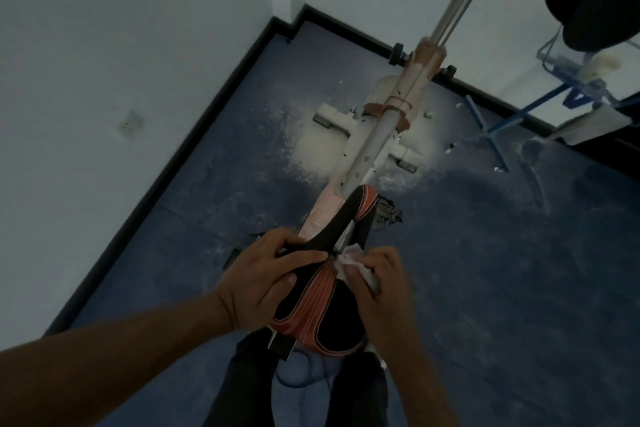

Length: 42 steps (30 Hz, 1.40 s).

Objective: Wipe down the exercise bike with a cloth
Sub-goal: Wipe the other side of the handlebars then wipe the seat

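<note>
Seen from above, a person stands over an exercise bike on a dusty blue floor in the corner of a white-walled room. Its black and orange saddle fills the lower middle of the view, nose pointing away. The left hand grips the saddle's left flank, fingers curled over its narrow waist. The right hand pinches a small white cloth against the saddle's right edge, fingers curled around it. The work in hand appears to be the saddle. To do it well, the left hand should probably brace the saddle while the cloth runs along the seams and under the rim, refolded to a fresh face as it soils. The frame, post and pedals ahead look pale with dust and likely remain.
</note>
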Each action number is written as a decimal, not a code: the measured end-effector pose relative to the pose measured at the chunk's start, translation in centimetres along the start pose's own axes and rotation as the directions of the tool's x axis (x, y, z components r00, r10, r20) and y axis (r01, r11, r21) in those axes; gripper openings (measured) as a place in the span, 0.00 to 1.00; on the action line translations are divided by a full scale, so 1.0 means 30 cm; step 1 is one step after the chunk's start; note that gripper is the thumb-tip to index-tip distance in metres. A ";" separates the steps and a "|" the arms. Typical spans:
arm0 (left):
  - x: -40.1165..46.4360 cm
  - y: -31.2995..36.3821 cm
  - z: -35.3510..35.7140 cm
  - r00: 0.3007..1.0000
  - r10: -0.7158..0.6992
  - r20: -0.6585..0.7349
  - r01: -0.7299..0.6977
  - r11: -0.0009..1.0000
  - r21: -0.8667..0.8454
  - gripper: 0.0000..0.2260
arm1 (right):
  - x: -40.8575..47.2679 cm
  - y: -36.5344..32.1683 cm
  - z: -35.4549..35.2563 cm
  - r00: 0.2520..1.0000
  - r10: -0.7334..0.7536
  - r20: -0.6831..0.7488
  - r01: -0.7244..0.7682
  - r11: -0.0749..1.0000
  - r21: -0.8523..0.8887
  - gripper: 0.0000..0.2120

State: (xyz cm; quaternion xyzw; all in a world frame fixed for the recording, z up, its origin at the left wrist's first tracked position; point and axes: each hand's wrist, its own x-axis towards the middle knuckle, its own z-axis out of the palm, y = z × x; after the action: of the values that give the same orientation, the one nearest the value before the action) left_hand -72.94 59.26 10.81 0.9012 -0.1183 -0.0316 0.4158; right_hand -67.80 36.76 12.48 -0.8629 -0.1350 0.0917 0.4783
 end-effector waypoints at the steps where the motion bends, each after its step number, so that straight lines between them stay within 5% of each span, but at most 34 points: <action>1: 0.000 0.005 -0.003 1.000 -0.002 -0.001 0.002 1.000 0.008 0.21 | 0.036 0.009 -0.006 1.000 -0.017 -0.019 0.017 1.000 -0.005 0.04; 10: 0.000 0.032 -0.014 0.986 -0.134 0.097 0.115 0.977 0.178 0.22 | 0.256 0.043 0.001 0.981 0.060 -0.186 -0.022 0.979 0.201 0.04; 16: 0.008 0.056 -0.027 0.962 -0.231 0.148 0.173 0.930 0.325 0.23 | -0.032 0.116 0.009 0.999 -0.050 0.017 0.040 0.921 0.388 0.05; 23: 0.015 0.065 -0.024 0.956 -0.252 0.148 0.188 0.918 0.349 0.24 | 0.243 0.084 0.015 0.950 0.301 -0.081 -0.229 0.851 0.472 0.05; 27: 0.014 0.062 -0.021 0.960 -0.244 0.138 0.186 0.923 0.335 0.24 | 0.281 0.067 0.020 0.936 0.336 -0.104 -0.235 0.818 0.524 0.06; 35: 0.003 0.043 -0.015 0.975 -0.190 0.115 0.146 0.939 0.310 0.24 | -0.208 0.066 0.064 0.990 0.101 -0.098 -0.054 0.914 0.402 0.07; 40: -0.008 0.037 -0.011 0.989 -0.126 0.078 0.099 0.952 0.291 0.24 | -0.276 0.087 0.045 0.981 -0.191 -0.038 0.194 0.955 0.223 0.08; 42: -0.014 0.034 -0.007 0.992 -0.106 0.063 0.083 0.952 0.293 0.24 | -0.213 0.075 0.039 0.991 -0.063 -0.116 0.088 0.970 0.226 0.10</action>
State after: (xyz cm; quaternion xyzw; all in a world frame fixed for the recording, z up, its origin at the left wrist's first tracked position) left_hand -73.50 58.87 11.70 0.9551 -0.0946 -0.0689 0.2722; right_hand -73.85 34.51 10.12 -0.7995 -0.1301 0.0415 0.5850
